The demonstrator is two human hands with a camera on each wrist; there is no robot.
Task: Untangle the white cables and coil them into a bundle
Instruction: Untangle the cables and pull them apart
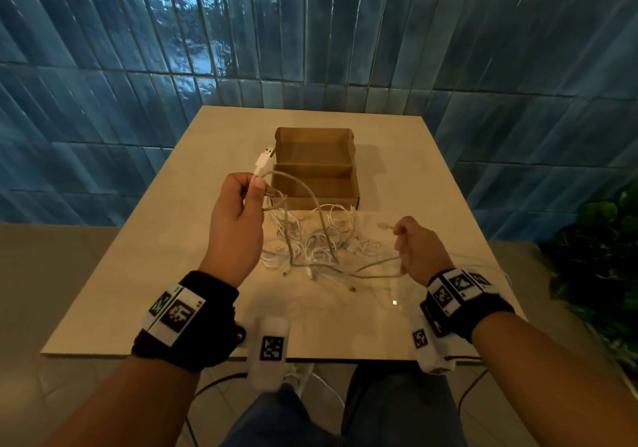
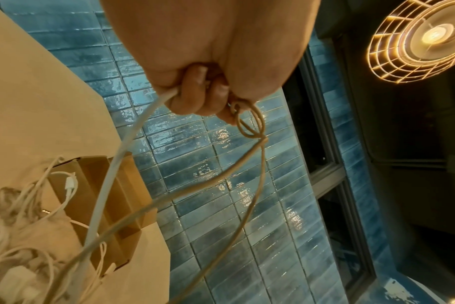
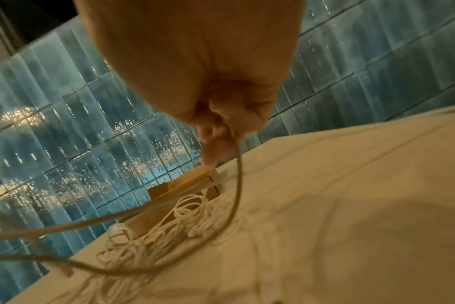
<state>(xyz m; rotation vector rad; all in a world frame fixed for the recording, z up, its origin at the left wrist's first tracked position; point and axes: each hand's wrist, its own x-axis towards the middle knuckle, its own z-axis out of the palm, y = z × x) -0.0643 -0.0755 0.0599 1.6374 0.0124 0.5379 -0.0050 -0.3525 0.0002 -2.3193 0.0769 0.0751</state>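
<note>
Tangle of white cables (image 1: 310,243) on desk (image 1: 138,274), just in front of cardboard box (image 1: 316,167). Left hand (image 1: 238,211) fingers clamped on lifted cable near USB plug (image 1: 264,158); right hand (image 1: 416,249) fingers pinch another stretch. Risk: pulling apart likely tightens small loop (image 2: 249,121), drags pile off desk.

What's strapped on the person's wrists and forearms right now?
Both forearms are bare, no sleeves. Each wrist carries a black wrist strap, left and right, fitted with white blocks printed with black-and-white square markers. A white camera pod bearing a marker juts from the left strap. Dark cables hang below.
</note>
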